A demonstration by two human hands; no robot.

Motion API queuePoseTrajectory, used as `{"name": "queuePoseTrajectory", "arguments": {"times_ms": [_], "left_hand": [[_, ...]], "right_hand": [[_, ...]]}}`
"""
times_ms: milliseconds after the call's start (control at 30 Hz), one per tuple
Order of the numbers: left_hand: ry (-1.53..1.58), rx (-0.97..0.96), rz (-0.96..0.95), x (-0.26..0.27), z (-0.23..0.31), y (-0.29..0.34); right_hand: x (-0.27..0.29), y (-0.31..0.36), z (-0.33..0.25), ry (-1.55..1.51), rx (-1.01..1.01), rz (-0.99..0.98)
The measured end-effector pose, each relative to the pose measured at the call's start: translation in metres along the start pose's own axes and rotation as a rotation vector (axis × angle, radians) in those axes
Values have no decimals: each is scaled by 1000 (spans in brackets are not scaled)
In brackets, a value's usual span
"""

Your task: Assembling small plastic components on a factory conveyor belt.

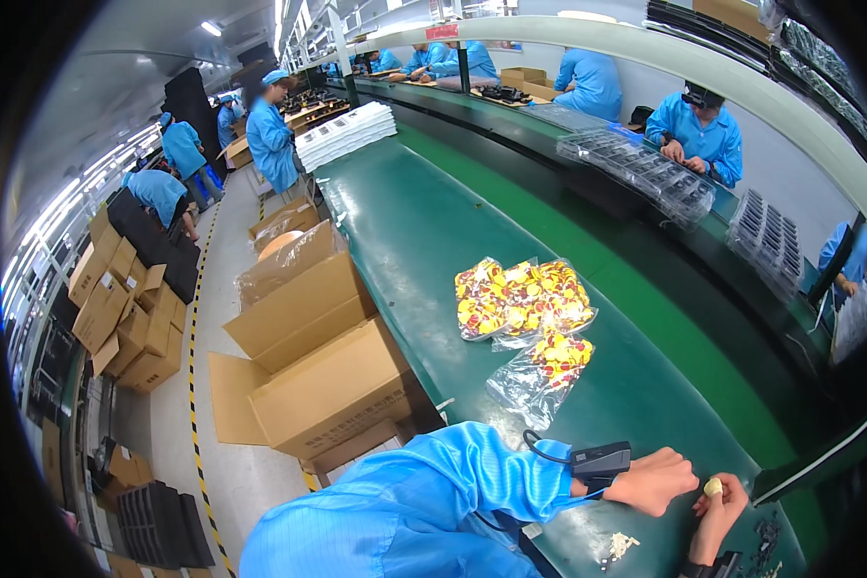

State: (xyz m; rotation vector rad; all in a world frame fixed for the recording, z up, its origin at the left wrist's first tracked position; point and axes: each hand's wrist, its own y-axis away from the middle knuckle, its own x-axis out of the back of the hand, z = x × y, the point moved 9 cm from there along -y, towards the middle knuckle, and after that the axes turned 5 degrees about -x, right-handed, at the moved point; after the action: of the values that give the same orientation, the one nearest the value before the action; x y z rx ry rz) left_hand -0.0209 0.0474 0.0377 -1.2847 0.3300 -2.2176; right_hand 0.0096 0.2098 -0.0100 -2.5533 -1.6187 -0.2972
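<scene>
My left hand (653, 481) is curled closed over the green bench top (424, 250), its back toward me; whatever its fingers hold, if anything, is hidden. Close by on its right, my right hand (722, 511) pinches a small, pale yellow round piece (713, 487). A little heap of cream-coloured bits (620, 547) lies on the bench below my left hand. Small black pieces (767, 541) are scattered beside my right hand. Farther up the bench sit clear plastic bags (525, 300) full of yellow and dark red round pieces, and a partly filled bag (545, 376) lies nearer.
An open cardboard box (332, 385) stands against the bench's left side. White stacked sheets (347, 135) lie at the far end. Beyond a dark conveyor line, a person in blue (698, 135) works near clear trays (636, 173). More boxes (130, 299) are piled across the aisle.
</scene>
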Motion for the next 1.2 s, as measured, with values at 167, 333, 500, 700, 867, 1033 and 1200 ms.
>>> {"name": "queuePoseTrajectory", "arguments": {"times_ms": [167, 333, 500, 700, 867, 1033, 1200], "left_hand": [[-33, -33, -23, -9, 0, 5], [-79, -101, -13, -11, 6, 5], [-93, -79, -51, -20, 4, 4], [-120, -79, -75, -21, 4, 3], [-126, -98, -69, -22, 3, 5], [-118, -77, -70, -19, 2, 5], [-92, -41, 13, -8, 2, 2]], "right_hand": [[-4, 1, -4, -4, 9, 16], [-5, 2, -6, 23, 8, 11], [-5, 0, -2, 33, 19, -10], [-1, 1, -2, 45, 27, 25], [-6, 2, -4, 26, 44, -3], [-4, 1, -2, 24, 35, 3], [-2, -1, 3, 28, 41, -21]]}}
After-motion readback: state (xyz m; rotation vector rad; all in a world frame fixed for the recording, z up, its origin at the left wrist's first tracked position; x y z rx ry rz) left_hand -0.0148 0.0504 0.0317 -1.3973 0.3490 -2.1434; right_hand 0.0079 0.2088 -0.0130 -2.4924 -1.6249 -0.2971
